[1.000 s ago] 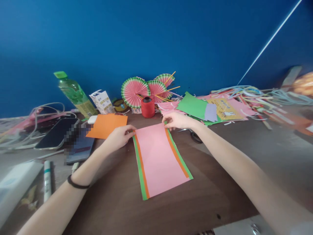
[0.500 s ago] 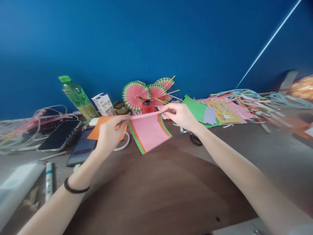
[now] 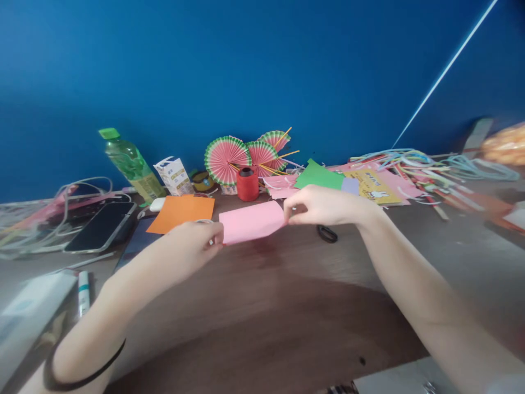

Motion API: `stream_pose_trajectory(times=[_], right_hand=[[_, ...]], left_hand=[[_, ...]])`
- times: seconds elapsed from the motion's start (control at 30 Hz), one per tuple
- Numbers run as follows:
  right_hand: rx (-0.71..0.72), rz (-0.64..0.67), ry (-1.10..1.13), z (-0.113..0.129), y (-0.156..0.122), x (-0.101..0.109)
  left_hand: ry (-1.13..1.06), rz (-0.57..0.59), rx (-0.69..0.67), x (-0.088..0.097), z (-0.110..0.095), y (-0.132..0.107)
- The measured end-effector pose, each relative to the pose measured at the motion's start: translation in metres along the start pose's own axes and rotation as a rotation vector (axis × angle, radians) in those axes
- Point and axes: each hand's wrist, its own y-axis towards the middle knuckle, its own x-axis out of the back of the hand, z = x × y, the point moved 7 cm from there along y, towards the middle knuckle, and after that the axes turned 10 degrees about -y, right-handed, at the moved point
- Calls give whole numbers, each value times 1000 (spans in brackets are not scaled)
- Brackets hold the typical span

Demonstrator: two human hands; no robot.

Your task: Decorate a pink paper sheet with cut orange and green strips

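Observation:
A sheet of pink paper (image 3: 252, 221) is held up above the table between both hands, its plain pink side showing. My left hand (image 3: 200, 241) pinches its left end, and my right hand (image 3: 305, 205) pinches its right end. The sheet's lower edge curves, and the green and orange strips are out of sight. Behind it stands a red spool of thread (image 3: 248, 187). An orange sheet of paper (image 3: 182, 212) lies just beyond my left hand. Below my right hand show the black handles of the scissors (image 3: 327, 234), the rest covered.
Pleated watermelon-coloured paper fans (image 3: 228, 160) lean against the blue wall. At left are a green bottle (image 3: 133, 167), a small box (image 3: 174, 176), a phone (image 3: 100, 227) and a marker (image 3: 83, 294). Green paper (image 3: 318, 176) and a yellow packet (image 3: 371, 187) lie at right, near tangled coloured strands (image 3: 410, 158).
Both hands have come lower and nearer with the pink paper. Its hanging part with green and orange edges has turned away, leaving the plain pink face visible.

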Motion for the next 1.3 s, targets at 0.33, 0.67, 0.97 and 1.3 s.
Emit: stream_pose_trajectory(times=[0.33, 0.67, 0.97, 1.3], right_hand=[[-22, 719, 215, 9, 10, -86], [-27, 374, 104, -14, 30, -68], [-48, 489, 56, -15, 30, -77], [-26, 598, 144, -12, 27, -87]], left_hand=[[-33, 554, -38, -71, -14, -7], [11, 300, 25, -39, 30, 17], [-71, 468, 52, -54, 20, 17], [-258, 602, 80, -73, 34, 24]])
